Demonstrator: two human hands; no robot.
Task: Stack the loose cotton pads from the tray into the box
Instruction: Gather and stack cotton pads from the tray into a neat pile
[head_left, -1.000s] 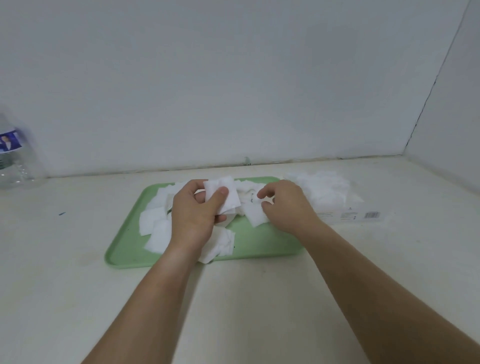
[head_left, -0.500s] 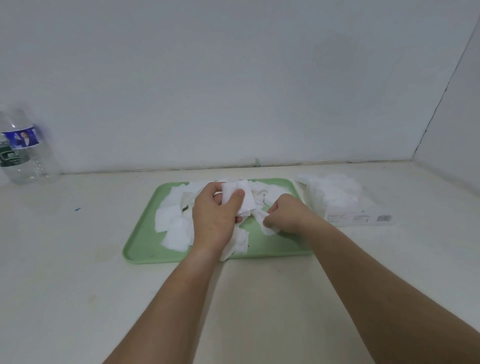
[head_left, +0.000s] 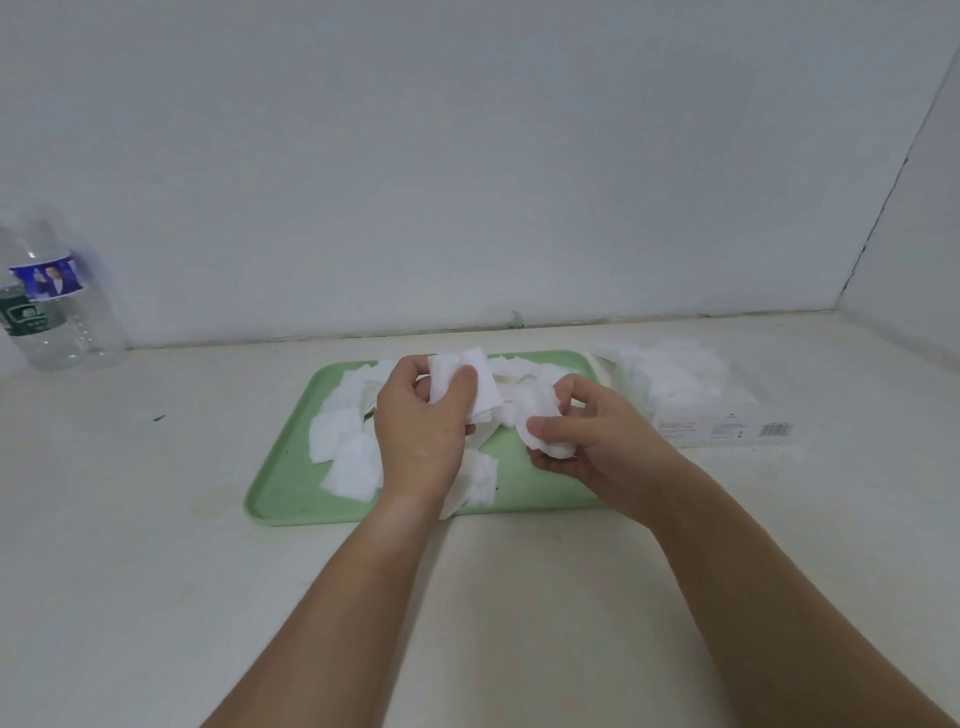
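Note:
A green tray (head_left: 291, 493) lies on the table with several white square cotton pads (head_left: 345, 441) scattered on it. Above the tray's middle, my left hand (head_left: 415, 431) grips a small stack of pads (head_left: 478, 379) between thumb and fingers. My right hand (head_left: 587, 436) pinches a loose pad (head_left: 535, 421) just right of that stack, over the tray. The white box (head_left: 727, 428) lies to the right of the tray, with a heap of pads (head_left: 670, 374) in it.
A clear plastic water bottle (head_left: 47, 306) stands at the far left against the wall. Walls close the table at the back and at the right. A small blue mark (head_left: 158, 417) shows on the tabletop left of the tray.
My right hand has picked a pad off the tray and drawn it towards me and up beside the left hand's stack. The left hand keeps holding its stack.

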